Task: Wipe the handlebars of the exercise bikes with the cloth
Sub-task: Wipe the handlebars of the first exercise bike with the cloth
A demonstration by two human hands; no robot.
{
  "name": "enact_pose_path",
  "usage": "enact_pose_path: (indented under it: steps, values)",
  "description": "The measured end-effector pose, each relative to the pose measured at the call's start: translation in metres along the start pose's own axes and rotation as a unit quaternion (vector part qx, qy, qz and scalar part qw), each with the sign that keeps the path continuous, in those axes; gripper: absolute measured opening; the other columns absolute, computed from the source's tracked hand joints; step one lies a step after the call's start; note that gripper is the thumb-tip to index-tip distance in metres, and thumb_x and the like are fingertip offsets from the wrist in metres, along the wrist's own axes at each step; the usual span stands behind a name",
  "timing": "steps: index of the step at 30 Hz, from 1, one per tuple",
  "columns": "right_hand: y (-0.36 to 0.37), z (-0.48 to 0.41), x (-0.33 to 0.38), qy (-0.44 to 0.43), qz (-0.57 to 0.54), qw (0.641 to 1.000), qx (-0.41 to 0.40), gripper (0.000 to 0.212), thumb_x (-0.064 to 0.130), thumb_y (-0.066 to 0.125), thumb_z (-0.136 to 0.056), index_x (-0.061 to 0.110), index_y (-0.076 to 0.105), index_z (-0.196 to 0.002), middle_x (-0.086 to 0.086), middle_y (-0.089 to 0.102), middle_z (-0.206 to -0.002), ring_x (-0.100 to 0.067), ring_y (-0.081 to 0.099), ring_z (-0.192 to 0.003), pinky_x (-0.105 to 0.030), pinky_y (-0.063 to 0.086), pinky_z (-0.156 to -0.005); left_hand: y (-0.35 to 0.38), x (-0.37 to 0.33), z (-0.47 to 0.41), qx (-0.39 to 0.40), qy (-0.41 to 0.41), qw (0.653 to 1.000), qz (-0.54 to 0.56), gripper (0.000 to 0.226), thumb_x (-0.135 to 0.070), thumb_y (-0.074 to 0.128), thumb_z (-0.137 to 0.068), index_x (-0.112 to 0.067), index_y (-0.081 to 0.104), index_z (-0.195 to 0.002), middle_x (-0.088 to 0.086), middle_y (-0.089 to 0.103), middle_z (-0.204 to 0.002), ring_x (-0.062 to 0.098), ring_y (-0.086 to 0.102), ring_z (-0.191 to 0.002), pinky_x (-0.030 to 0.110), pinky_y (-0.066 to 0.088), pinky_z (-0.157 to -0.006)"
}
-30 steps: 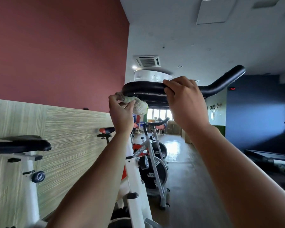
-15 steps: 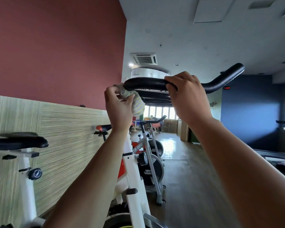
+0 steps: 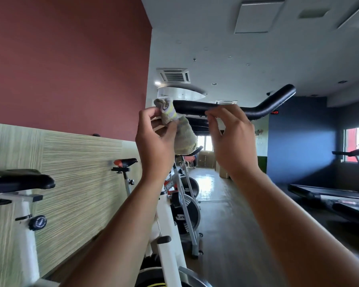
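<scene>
Grip status: left hand (image 3: 155,146) pinches the bunched cloth (image 3: 183,137) between thumb and fingers, clamped on it. The cloth's top touches the left end of the handlebar (image 3: 195,107); the rest hangs below the bar. Right hand (image 3: 231,137) sits near the cloth at mid-bar, fingers loosely curled, thumb apart from them, clamped on nothing we can see. We can't tell if its fingertips touch the tube.

Our read of the step: we're wiping the left end, with most of the bar left to do.

How we'd do it well:
- Open the wad out. Bunched like this, only a small patch touches, so wrap the cloth round the tube to cover top and underside in one pass.
- Sweep from the left end along the straight, through the bend, up to the raised right tip.
- Steady the bar with the right hand ahead of the cloth and shift it as we go, or the patch under it gets skipped.
- Twist the wrist at the bend, where flat strokes would likely miss the inside curve.
- Turn to a fresh face of the cloth before the next bike (image 3: 184,204).

Readable text:
- "BIKE" in white on the next bike's red frame; letters before it are cut off.
- Red LED display (image 3: 274,112) past the bar: looks like 1123, not certain.
- Wall lettering (image 3: 258,132): mostly hidden by the right hand.
- Knob (image 3: 37,222) bottom left: print too small to read.
</scene>
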State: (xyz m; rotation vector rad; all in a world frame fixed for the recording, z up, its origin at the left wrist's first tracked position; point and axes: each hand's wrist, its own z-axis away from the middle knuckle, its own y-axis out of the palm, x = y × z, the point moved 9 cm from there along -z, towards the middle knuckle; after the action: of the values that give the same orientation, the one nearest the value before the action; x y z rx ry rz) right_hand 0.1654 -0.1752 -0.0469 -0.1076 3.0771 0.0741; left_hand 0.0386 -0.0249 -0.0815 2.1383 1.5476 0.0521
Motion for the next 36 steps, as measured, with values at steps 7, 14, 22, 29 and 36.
enact_pose_path:
  steps: [7,14,22,29,36]
  values:
    - [0.028,0.046,-0.012,0.243,-0.204,0.945,0.075,0.011,0.026,0.071,-0.091,0.021,0.073,-0.102,0.007,0.073,-0.1,-0.01,0.069,-0.091,-0.039,0.058,-0.084,0.019,0.016,0.025,0.129,-0.208,0.953,0.18,0.026,-0.008,0.068,-0.088,-0.022,0.056,-0.105,0.0,0.075,-0.097,0.013,0.07,-0.092,0.033,0.056,-0.083]
    - [0.062,0.071,-0.003,0.434,-0.506,0.729,0.158,0.014,0.008,0.073,-0.087,0.006,0.07,-0.1,-0.008,0.077,-0.084,-0.019,0.073,-0.073,-0.028,0.059,-0.064,0.018,0.016,0.018,0.287,-0.26,0.902,0.192,0.019,-0.002,0.054,-0.097,-0.016,0.067,-0.101,0.004,0.074,-0.09,0.015,0.07,-0.081,0.026,0.056,-0.072]
    - [0.066,0.086,-0.018,0.526,-0.432,0.732,0.029,0.016,0.006,0.073,-0.083,0.01,0.063,-0.095,-0.01,0.07,-0.086,-0.025,0.069,-0.08,-0.04,0.059,-0.076,0.004,0.0,-0.042,0.297,-0.067,0.95,-0.068,0.006,-0.013,0.07,-0.091,-0.016,0.07,-0.097,0.003,0.071,-0.087,0.008,0.065,-0.075,0.028,0.057,-0.076]
    - [0.079,0.081,-0.022,0.592,-0.319,0.736,-0.081,0.032,0.02,0.07,-0.085,0.026,0.039,-0.08,-0.005,0.06,-0.089,-0.025,0.063,-0.084,-0.041,0.055,-0.078,0.005,0.008,-0.089,0.253,0.014,0.951,-0.175,0.017,-0.026,0.067,-0.093,-0.021,0.066,-0.109,-0.002,0.064,-0.111,0.016,0.063,-0.101,0.031,0.05,-0.09]
    - [0.099,0.06,0.012,0.537,-0.371,0.739,-0.165,0.027,0.017,0.071,-0.086,0.017,0.044,-0.089,-0.004,0.059,-0.087,-0.018,0.054,-0.069,-0.031,0.049,-0.066,0.025,0.022,-0.082,0.361,-0.025,0.921,-0.141,0.022,-0.03,0.052,-0.103,-0.022,0.069,-0.116,-0.014,0.064,-0.094,-0.016,0.054,-0.069,0.001,0.038,-0.064]
